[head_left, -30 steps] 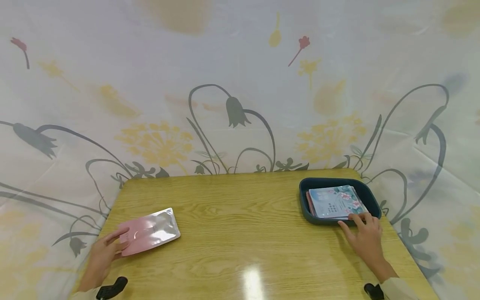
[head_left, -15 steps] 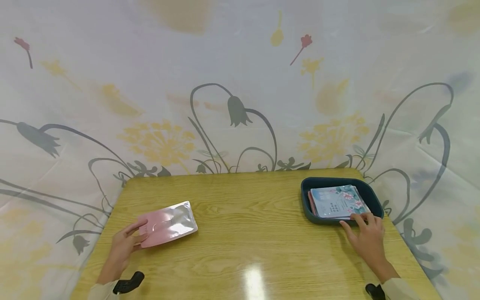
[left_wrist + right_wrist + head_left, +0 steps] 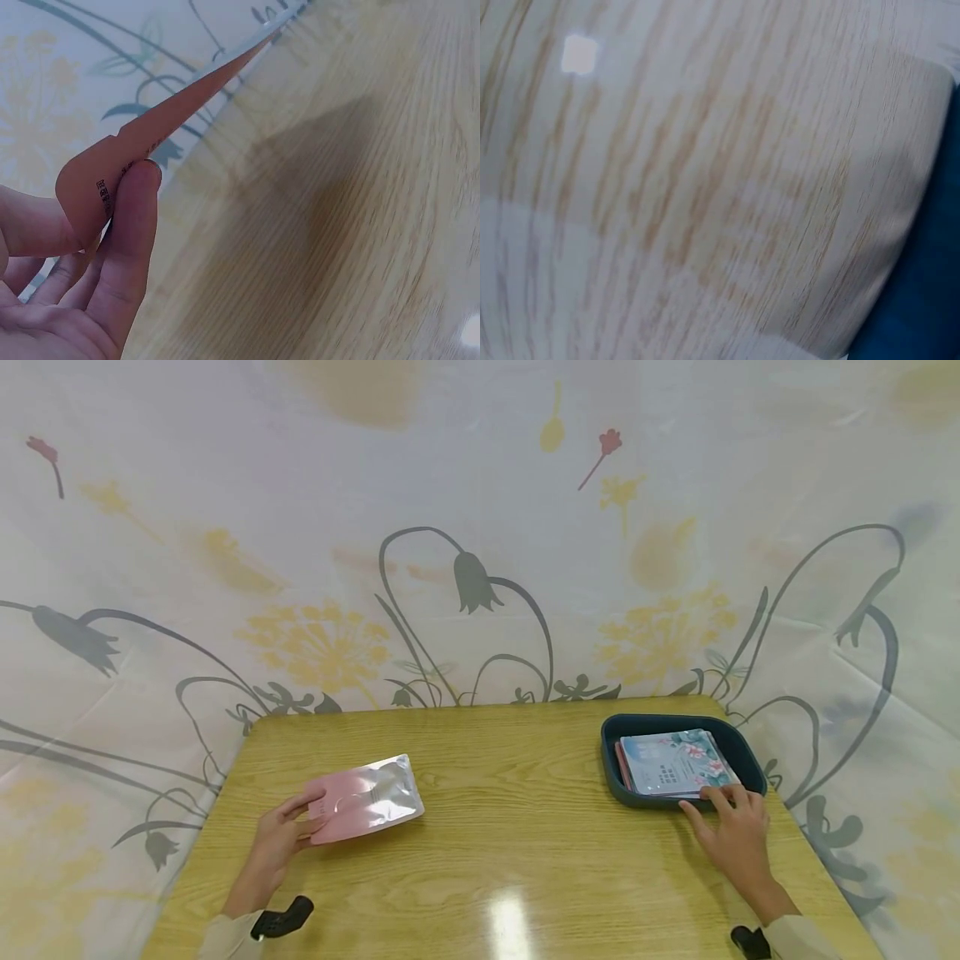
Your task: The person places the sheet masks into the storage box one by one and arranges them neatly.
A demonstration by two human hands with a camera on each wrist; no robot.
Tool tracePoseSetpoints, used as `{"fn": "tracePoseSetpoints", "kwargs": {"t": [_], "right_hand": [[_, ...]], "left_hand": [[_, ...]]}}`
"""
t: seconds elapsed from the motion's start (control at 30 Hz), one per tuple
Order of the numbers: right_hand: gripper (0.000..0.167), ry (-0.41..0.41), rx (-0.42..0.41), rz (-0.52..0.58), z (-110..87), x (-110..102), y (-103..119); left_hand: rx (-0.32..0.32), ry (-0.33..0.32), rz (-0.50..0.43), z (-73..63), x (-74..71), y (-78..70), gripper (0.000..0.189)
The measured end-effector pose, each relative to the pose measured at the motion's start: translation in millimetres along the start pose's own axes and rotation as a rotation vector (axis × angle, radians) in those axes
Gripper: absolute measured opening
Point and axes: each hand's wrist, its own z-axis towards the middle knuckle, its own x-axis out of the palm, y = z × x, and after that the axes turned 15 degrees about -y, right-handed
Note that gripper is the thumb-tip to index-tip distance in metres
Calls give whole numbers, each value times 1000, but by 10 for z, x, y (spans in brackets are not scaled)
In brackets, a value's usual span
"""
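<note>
My left hand (image 3: 276,843) pinches the left end of a pink and silver foil sachet (image 3: 367,802) between thumb and fingers. Seen edge-on in the left wrist view, the sachet (image 3: 169,112) is held off the wood and casts a shadow. At the right, a dark blue tray (image 3: 611,777) contains a small stack of flat sachets (image 3: 675,764), the top one pale blue with pink flowers. My right hand (image 3: 735,835) grips the tray's near rim, fingers over the edge and thumb on the outside. Only the tray's side (image 3: 911,262) shows in the right wrist view; the hand is out of that picture.
The wooden table (image 3: 487,777) ends at the back against a flower-printed cloth (image 3: 480,527). The tray stands near the table's right edge. A bright light reflection lies on the tabletop at the front.
My left hand has carried the pink sachet to the right and slightly toward the back of the table. The right hand stays at the tray's rim.
</note>
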Motion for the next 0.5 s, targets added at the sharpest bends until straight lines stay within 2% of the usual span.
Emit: {"fn": "tracePoseSetpoints", "kwargs": {"t": [0.2,0.5], "right_hand": [[32,4,-2,-1,-3,5,-14],[36,-3,-15,-8,-10,7,-24]], "left_hand": [[-15,33,-44,-15,79,-10,40],[14,99,-104,-21,179,-12,45]]}}
